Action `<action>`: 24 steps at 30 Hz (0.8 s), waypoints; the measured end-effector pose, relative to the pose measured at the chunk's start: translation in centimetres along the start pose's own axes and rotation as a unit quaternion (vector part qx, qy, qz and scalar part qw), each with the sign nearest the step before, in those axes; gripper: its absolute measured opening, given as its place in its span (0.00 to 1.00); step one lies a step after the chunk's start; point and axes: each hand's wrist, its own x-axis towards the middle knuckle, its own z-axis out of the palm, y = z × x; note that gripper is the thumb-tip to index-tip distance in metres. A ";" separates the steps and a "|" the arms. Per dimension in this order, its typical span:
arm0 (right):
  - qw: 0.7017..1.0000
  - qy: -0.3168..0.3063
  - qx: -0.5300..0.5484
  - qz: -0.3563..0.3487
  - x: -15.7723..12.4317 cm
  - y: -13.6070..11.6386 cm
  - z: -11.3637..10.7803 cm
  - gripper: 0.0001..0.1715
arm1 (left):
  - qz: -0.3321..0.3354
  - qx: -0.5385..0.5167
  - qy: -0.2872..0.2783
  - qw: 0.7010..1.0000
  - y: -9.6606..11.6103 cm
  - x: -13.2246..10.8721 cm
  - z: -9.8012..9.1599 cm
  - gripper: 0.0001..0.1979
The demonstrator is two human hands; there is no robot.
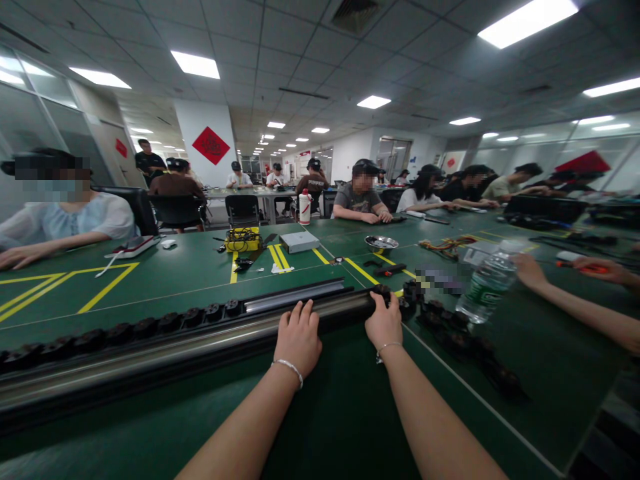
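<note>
A long black-and-silver metal rail (pixel 200 343) lies across the near part of the green table. Fingers of my left hand (pixel 299 340) are stretched flat over the rail near its right end. My right hand (pixel 384 323) is closed at that end, with thumb and fingers around a small black round part (pixel 382 291). Its exact kind is hard to make out. Behind the long rail lies a shorter silver-and-black strip (pixel 300 295). Several similar black round parts (pixel 193 316) stand in a row to the left, and a string of black parts (pixel 463 337) trails off to the right.
A water bottle (pixel 487 283) stands at the right, by a co-worker's hand (pixel 531 272). Farther back are a metal bowl (pixel 381 244), a grey box (pixel 299 241), a yellow item with black cable (pixel 243 240) and a white flask (pixel 305 207). Co-workers sit around the table (pixel 330 413).
</note>
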 end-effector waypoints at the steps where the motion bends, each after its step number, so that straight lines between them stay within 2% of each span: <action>1: 1.000 -0.001 0.003 0.002 0.0 0.0 0.0 0.32 | 0.000 0.000 0.001 1.000 0.0 0.0 0.0 0.18; 11: 0.999 -0.009 0.015 0.026 -0.2 -0.1 -0.2 0.33 | -0.003 -0.004 -0.004 1.000 0.1 0.0 -0.1 0.18; 24: 1.000 -0.021 0.012 -0.010 -0.1 0.1 -0.6 0.32 | 0.007 0.001 0.007 1.000 0.0 -0.1 -0.3 0.18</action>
